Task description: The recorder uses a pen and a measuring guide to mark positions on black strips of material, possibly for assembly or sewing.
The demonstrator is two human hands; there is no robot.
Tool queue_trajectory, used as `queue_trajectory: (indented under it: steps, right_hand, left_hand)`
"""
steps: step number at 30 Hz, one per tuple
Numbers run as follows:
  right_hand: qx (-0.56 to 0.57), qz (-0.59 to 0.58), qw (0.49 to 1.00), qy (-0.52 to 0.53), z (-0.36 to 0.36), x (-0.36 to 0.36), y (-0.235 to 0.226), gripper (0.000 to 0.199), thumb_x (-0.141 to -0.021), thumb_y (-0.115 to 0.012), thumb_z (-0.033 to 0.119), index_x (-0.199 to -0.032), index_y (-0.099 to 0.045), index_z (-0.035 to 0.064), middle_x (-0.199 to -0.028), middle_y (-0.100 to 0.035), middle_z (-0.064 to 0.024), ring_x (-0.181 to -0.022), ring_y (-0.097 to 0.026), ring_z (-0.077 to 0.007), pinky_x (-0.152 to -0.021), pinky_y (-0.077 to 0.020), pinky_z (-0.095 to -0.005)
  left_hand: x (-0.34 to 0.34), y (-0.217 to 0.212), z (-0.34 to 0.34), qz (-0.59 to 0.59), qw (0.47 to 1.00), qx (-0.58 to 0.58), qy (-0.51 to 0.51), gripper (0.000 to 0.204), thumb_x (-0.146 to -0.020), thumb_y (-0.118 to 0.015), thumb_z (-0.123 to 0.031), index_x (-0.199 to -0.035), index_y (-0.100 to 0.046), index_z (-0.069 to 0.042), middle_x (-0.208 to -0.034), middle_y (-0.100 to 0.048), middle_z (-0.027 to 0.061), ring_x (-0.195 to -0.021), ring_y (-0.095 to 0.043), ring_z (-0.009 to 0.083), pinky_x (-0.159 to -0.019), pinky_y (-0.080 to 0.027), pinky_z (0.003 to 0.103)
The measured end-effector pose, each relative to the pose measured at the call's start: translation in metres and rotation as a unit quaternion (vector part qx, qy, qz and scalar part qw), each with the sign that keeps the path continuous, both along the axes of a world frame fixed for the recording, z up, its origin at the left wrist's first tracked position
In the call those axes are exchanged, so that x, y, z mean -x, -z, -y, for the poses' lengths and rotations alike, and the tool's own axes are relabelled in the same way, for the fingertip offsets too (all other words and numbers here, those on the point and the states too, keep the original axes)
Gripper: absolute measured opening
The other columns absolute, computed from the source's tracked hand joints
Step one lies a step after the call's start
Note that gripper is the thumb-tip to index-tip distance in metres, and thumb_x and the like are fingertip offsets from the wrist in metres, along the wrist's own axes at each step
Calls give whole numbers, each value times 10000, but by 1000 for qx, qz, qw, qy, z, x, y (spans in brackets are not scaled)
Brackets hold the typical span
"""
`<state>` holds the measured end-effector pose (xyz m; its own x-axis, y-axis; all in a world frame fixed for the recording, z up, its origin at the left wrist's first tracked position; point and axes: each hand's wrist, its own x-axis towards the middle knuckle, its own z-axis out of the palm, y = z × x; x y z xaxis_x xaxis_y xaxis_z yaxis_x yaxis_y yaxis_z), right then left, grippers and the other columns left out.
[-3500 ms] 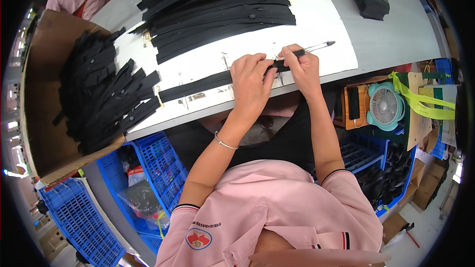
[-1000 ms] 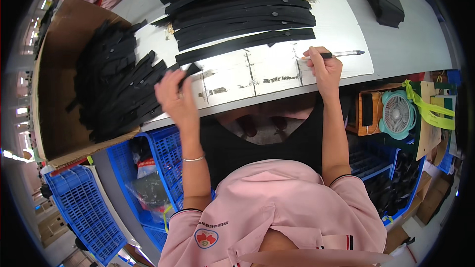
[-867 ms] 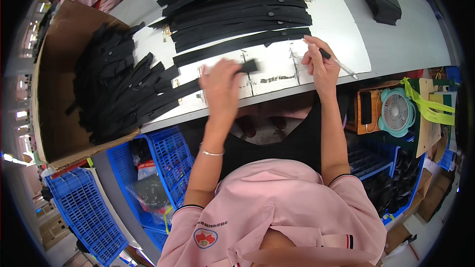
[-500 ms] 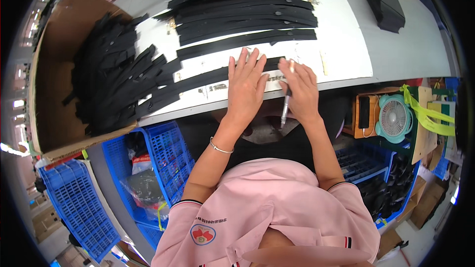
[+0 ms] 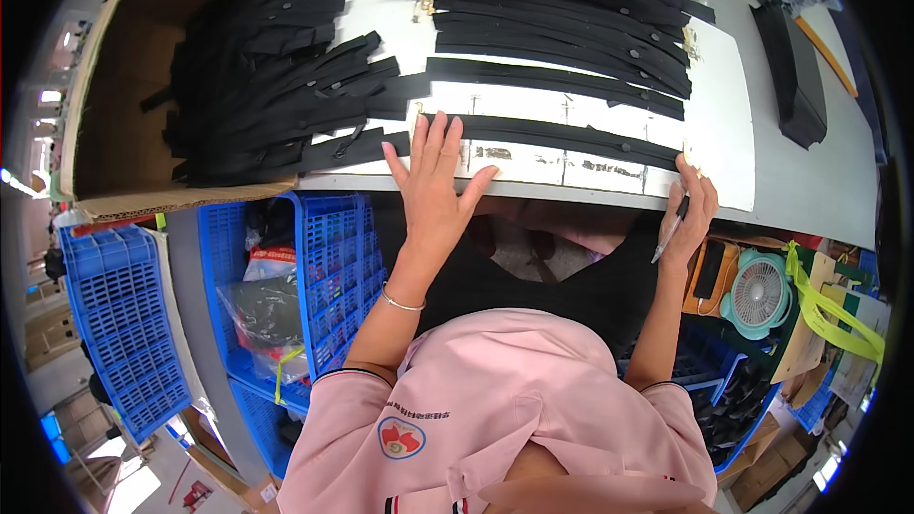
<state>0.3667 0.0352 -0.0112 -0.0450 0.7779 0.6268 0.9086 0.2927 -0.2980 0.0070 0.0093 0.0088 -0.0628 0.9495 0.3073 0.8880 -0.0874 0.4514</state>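
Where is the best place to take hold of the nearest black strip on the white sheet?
Probably at the nearest black strip's free middle, pinched from above at its near edge: it lies flat, the left hand presses one end, the right hand touches the other.

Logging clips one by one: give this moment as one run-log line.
left hand: flat on long black strip | right hand: holds pen, at strip's end | surface: white template sheet

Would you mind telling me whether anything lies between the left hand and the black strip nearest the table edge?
Nothing visible does. The left hand lies flat with its fingertips already on the black strip at its left end. The right hand, holding a pen, touches the strip's right end.
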Motion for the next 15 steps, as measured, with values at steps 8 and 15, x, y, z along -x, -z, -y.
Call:
queue_trajectory:
  steps: [8,15]
  right_hand:
    - [70,-131,989,17,-9,46,-39,295,-1058,-572,159,-1331,-628,65,-1107,-757,-57,-1141,-617,-221,-1092,-405,-384]
    - [294,-408,845,-183,-28,170,-73,247,-1050,-587,176,-1067,-765,7,-978,-722,-55,-786,-585,-79,-709,-481,-232]
  left_hand:
    - [4,4,2,-3,999,-50,11,707,-869,-785,-411,-1431,-569,-41,-1481,-555,134,-1447,-429,365,-1209,-158,617]
    - [8,6,3,-4,998,-65,-3,697,-863,-785,-413,-1422,-579,-52,-1476,-559,130,-1443,-443,333,-1209,-180,598]
